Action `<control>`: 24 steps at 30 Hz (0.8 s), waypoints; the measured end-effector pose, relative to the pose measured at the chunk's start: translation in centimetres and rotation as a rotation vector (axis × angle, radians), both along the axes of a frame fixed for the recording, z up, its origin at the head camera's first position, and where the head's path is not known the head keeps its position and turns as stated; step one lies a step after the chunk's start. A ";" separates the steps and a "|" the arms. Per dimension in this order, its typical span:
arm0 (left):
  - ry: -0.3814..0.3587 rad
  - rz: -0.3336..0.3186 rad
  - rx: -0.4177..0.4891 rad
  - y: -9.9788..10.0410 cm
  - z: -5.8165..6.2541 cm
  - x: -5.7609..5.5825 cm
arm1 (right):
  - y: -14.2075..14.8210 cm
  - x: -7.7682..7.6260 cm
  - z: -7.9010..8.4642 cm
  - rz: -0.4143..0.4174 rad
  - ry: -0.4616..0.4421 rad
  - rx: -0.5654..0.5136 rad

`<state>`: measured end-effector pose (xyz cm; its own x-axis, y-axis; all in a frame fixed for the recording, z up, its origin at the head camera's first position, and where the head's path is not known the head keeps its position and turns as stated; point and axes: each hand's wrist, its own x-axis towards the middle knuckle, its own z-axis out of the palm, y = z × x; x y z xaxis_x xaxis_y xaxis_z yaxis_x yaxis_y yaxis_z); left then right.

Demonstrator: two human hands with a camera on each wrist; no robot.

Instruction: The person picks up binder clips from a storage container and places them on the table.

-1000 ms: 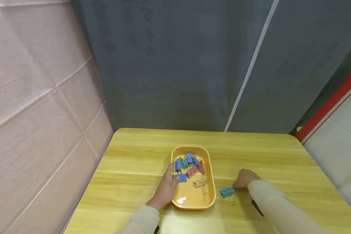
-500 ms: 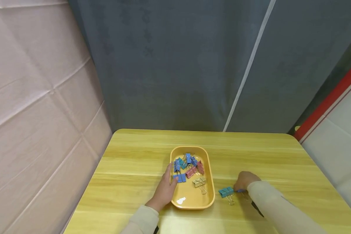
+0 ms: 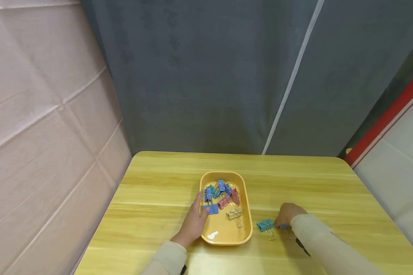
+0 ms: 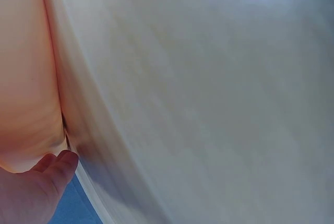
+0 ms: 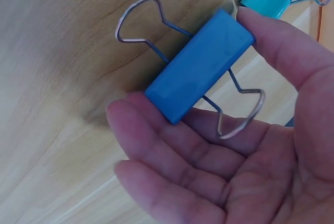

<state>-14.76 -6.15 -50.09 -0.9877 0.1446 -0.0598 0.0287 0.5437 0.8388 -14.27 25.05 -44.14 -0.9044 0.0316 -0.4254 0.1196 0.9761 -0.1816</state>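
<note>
My left hand (image 3: 193, 220) grips the left side of a yellow-orange tray (image 3: 227, 240), thumb over the rim and fingers along the outer wall. In the left wrist view its fingertips (image 4: 65, 164) touch the tray's side (image 4: 28, 78). To the right of the tray, my right hand (image 3: 290, 214) pinches a blue binder clip (image 5: 201, 65) by its ends, between thumb and fingers. Both wire handles of that clip stick out sideways, just over the table. Close by the thumb lies a teal binder clip (image 3: 265, 225), between hand and tray.
Several binder clips lie in the tray: blue ones (image 3: 211, 209), teal (image 3: 213, 191), pink (image 3: 224, 201) and a pale yellow one (image 3: 234, 214). The wooden table (image 3: 151, 183) ends at a dark grey curtain (image 3: 199, 95). Pale cloth (image 3: 55, 152) hangs at the left.
My right hand has shifted slightly toward me, and a little more of the blue binder clip shows beneath it. My left hand and the tray have stayed in place.
</note>
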 end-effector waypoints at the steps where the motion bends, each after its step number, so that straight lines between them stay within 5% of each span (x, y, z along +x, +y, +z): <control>1: -0.003 0.004 -0.001 0.0 0.0 0.0 | 0.0 0.0 0.0 0.002 -0.004 0.004; 24: 0.015 -0.001 0.003 -0.1 0.0 0.1 | -0.1 0.5 -0.3 0.015 -0.007 0.046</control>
<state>-14.66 -6.21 -50.05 -0.9883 0.1462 -0.0445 0.0423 0.5413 0.8397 -13.77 24.99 -44.44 -0.9018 0.0381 -0.4305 0.1061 0.9851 -0.1353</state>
